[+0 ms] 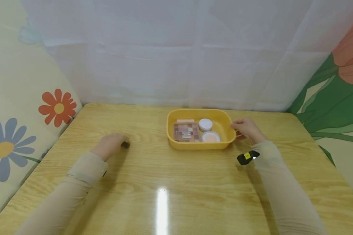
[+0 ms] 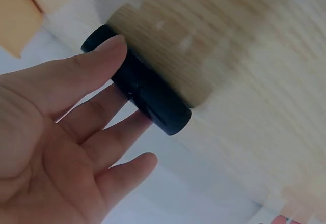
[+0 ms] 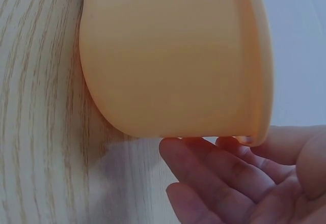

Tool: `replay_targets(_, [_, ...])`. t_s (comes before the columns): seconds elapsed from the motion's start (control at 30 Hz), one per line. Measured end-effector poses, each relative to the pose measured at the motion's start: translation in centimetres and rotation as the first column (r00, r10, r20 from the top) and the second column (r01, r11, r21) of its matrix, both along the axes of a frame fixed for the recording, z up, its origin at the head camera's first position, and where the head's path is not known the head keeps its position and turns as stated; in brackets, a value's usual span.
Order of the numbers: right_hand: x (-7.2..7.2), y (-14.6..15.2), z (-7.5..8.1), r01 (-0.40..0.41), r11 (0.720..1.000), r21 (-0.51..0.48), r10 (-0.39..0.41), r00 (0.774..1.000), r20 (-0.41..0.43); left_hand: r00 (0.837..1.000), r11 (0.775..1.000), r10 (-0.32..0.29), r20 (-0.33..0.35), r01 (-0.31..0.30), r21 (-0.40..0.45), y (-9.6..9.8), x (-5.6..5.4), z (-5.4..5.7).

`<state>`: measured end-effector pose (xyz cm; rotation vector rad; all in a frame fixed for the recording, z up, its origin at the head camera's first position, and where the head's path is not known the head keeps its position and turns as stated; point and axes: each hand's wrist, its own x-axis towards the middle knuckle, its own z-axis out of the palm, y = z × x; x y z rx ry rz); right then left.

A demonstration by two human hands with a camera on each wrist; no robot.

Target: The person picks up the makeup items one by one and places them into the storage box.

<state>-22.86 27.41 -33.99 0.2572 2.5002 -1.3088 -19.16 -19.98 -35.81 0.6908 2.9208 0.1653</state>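
My left hand (image 1: 111, 145) is low over the left part of the table. In the left wrist view it pinches a short black cylindrical tube (image 2: 153, 98) between thumb and fingers, close over the wood. To the right, my right hand (image 1: 248, 130) grips the right end of a yellow plastic basket (image 1: 198, 145), thumb at the rim and fingers along the outer wall. Inside the basket lie a makeup palette (image 1: 180, 134) with many colour squares, a white round jar (image 1: 205, 124), a clear-rimmed round compact (image 1: 210, 137) and a narrow pinkish piece (image 1: 185, 121).
The wood-grain table (image 1: 194, 182) carries a bright light reflection near its front. A white cloth (image 1: 164, 58) hangs behind its back edge, with flower-patterned cloth (image 1: 11, 98) at the sides. A small black device (image 1: 247, 158) sits by the right wrist.
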Motion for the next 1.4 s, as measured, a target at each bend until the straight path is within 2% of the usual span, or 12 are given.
replay_targets(0.37, [0.0,0.1,0.0,-0.007,1.000,0.003,0.007,1.000,-0.001,0.998,0.999,0.020,-0.053,-0.018,0.034,-0.2,-0.4,-0.8])
replay_targets(0.63, [0.1,0.1,0.0,-0.001,1.000,0.004,0.001,1.000,-0.015,0.995,0.996,0.059,-0.076,-0.063,-0.062,0.4,-0.9,-1.2])
replay_targets(1.07, [0.2,0.0,-0.1,0.003,1.000,-0.002,-0.003,1.000,-0.022,0.981,0.995,0.030,-0.189,-0.048,-0.092,0.5,-0.6,-1.3])
replay_targets(1.27, [0.2,0.0,-0.1,0.002,1.000,0.007,-0.002,1.000,-0.025,0.979,0.998,0.038,-0.200,-0.046,-0.037,0.5,-0.6,-1.2])
replay_targets(1.4, [0.1,0.0,-0.1,0.006,1.000,0.018,-0.005,1.000,-0.025,0.989,0.998,0.060,-0.133,-0.056,0.038,0.8,-0.7,-0.9])
